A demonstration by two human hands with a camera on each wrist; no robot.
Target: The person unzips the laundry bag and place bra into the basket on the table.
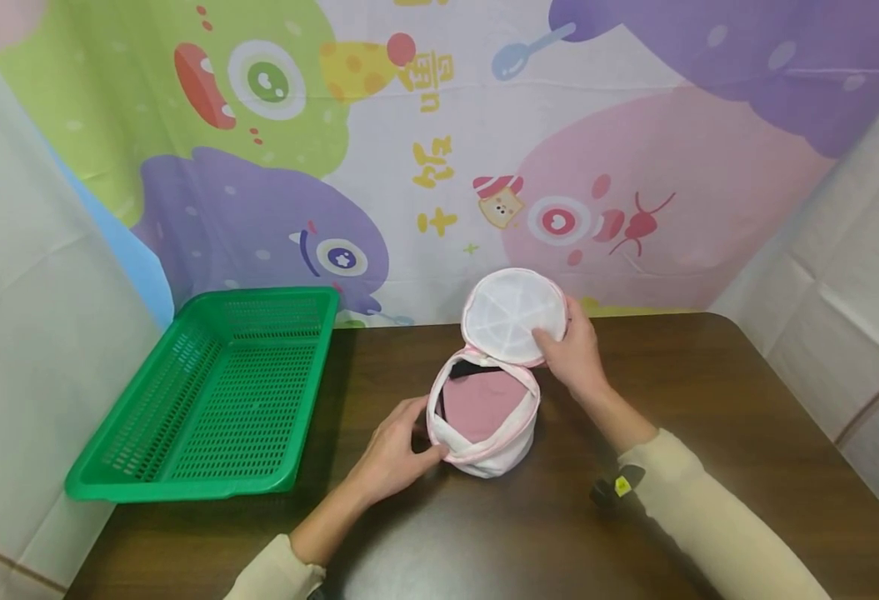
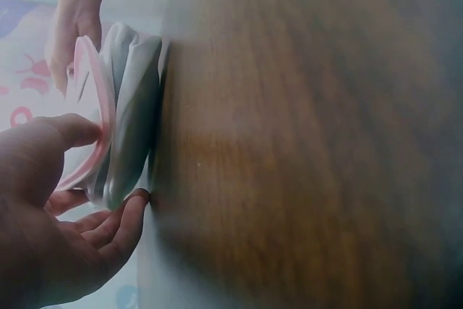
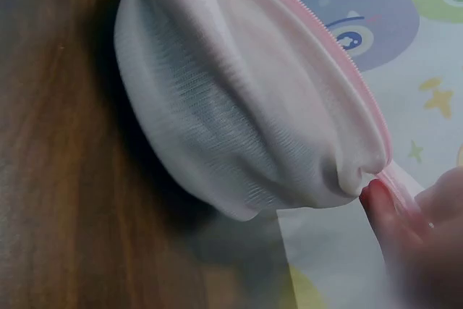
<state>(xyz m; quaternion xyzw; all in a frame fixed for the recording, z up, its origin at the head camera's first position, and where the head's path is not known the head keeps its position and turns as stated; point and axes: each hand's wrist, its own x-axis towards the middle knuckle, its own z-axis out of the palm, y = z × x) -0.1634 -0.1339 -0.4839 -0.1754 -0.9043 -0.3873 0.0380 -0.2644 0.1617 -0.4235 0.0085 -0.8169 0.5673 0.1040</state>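
Sitting on the table [image 1: 671, 375], the white mesh laundry bag [image 1: 495, 462] is probably weighing little and yielding softly under pressure, its fine netting likelier to be snagging than breaking. The firmer zippered rim [image 3: 351, 66] is seeming the best place for holding. There the left grip [image 1: 394, 450] is holding on, thumb over the edge and fingers outside, while the right grip [image 1: 576, 350] is pinching the raised round lid [image 1: 510, 308]. Pink trim [image 2: 108, 103] is edging the creased bag; dusty-pink cloth [image 1: 484, 404] and something black [image 1: 471, 368] are showing inside.
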